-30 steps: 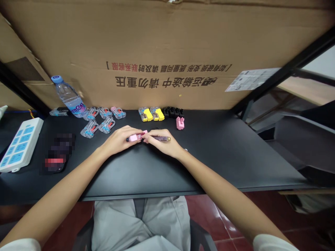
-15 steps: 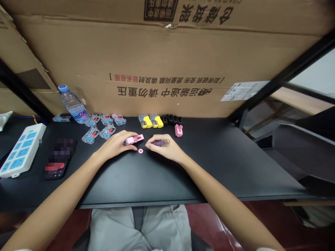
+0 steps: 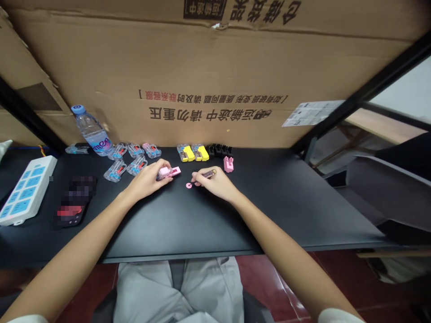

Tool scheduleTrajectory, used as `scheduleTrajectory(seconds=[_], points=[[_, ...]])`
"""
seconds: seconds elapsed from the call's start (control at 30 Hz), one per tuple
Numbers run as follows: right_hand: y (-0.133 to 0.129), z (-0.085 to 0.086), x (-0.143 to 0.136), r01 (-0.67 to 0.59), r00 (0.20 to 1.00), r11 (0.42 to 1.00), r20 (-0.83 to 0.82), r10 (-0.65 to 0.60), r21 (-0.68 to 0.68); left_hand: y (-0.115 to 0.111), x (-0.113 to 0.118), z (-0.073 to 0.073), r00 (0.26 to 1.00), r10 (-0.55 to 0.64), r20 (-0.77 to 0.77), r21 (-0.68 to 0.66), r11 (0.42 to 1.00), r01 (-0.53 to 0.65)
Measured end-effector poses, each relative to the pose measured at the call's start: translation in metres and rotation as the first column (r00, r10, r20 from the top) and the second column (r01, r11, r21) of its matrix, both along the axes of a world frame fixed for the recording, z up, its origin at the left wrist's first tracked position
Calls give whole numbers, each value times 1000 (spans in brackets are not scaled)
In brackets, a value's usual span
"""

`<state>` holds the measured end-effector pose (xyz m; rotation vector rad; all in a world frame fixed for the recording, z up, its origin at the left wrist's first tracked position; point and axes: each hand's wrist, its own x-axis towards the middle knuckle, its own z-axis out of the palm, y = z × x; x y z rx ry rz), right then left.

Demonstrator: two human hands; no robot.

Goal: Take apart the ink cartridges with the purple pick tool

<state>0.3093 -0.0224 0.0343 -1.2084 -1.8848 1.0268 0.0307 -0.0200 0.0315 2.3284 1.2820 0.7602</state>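
My left hand (image 3: 156, 175) is closed around a small pink and clear plastic casing (image 3: 170, 172), whose slotted pink end sticks out to the right. In my right hand (image 3: 210, 180) is a slim screwdriver (image 3: 209, 174) with a purplish handle and a gold end cap. Its thin shaft points left and down, and the tip is at a flat pink ring (image 3: 189, 185) on the table. Whether the tip touches the ring or sits in its hole, I cannot tell. Part of another small pink bit shows under my right fingertips.
Several clear casings (image 3: 115, 170) lie left, near a water bottle (image 3: 92, 130). Two yellow-and-clear pieces (image 3: 201, 153), black parts (image 3: 220, 150) and a pink bracket (image 3: 228, 164) line the back by a cardboard wall (image 3: 215, 63). A power strip (image 3: 28, 190) and phone (image 3: 76, 202) are far left.
The pink ring has shifted right and slightly away from me, with the screwdriver tip now at it. My left hand has drawn slightly left with the casing. The camera view has tilted a little.
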Motion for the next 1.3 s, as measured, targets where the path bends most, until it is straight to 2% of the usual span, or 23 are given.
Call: scheduleTrajectory(seconds=[0.17,0.3,0.5,0.6,0.8,0.93,1.03,1.17,1.3], points=[[8,3,13,47,999,999,-4,-47,-11,0,0,0,1000,-8,-1,17,1000,8],[10,3,17,81,997,996,12,-81,-34,0,-1,-2,1000,30,9,-5,1000,-30],[12,10,24,254,967,963,-31,-252,88,-1,0,-1,994,103,34,-28,994,-102],[15,13,30,238,965,959,79,-251,152,-1,0,0,995,94,27,-27,995,-93],[19,11,36,206,936,962,250,-246,177,-1,-2,-3,996,92,-21,-14,996,-92],[18,12,36,244,936,951,212,-282,189,0,-3,-4,996,83,-28,-5,997,-83],[15,13,32,215,963,962,127,-238,170,0,-3,-3,996,87,-28,-12,996,-88],[13,12,26,161,970,974,156,-186,161,0,-2,-3,996,88,-13,-16,996,-88],[10,12,25,199,968,967,124,-219,159,0,-3,-3,995,97,-31,-22,995,-97]])
